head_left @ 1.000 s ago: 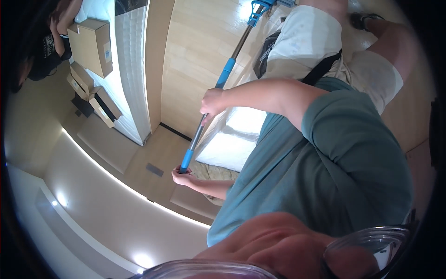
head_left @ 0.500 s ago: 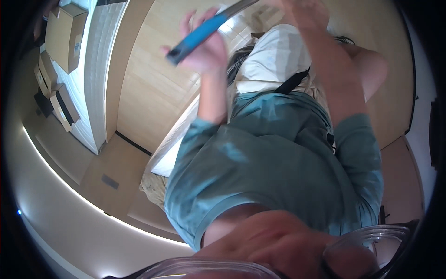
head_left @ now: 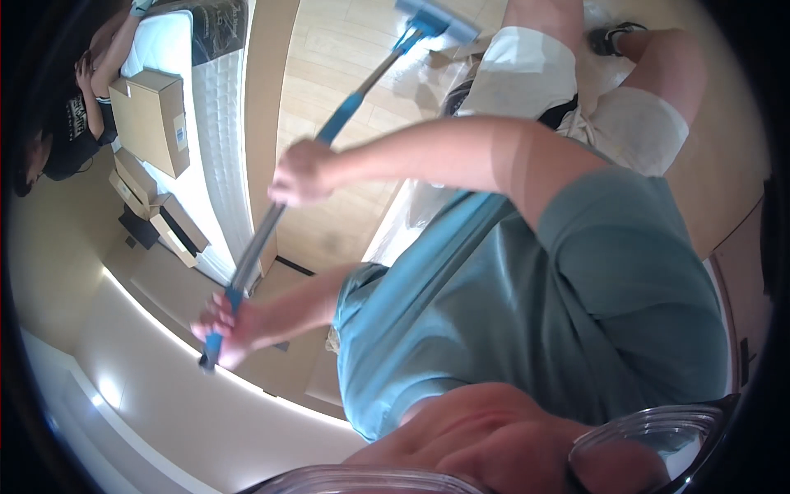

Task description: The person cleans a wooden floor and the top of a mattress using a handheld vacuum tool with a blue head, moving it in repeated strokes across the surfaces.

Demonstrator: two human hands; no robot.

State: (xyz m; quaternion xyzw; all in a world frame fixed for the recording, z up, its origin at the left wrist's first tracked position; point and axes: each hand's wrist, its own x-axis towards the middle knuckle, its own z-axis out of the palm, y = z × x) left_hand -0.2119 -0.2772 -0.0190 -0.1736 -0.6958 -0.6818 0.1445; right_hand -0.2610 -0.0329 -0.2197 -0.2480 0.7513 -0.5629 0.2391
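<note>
The eyeglasses (head_left: 362, 476) sit nearest, along the lower edge, with the teal shirt (head_left: 461, 309) spread above them. At lower left of the frame the left hand (head_left: 226, 325) has its fingers curled, loosely by the look of it, about the end of the mop (head_left: 339, 118). Left of centre, the right hand (head_left: 303, 171) is closed in a fist round the pole, and I'd call that the firmer grip. Those two hands stand well apart, which ought to give good leverage; I'd let the right one press and guide while the left steers the end, without squeezing hard. The mop slants from lower left up to top centre, where its flat head (head_left: 448, 25) lies over the pale wooden floor (head_left: 329, 49); whether it's touching, I can't tell. I'd keep that head flat, move it in smooth, even strokes, and mind the shoe (head_left: 607, 39) at upper right. Beyond, at upper left, a mattress (head_left: 218, 123) carries a big cardboard box (head_left: 148, 123), with a co-worker in a dark top (head_left: 70, 136) beside it.
</note>
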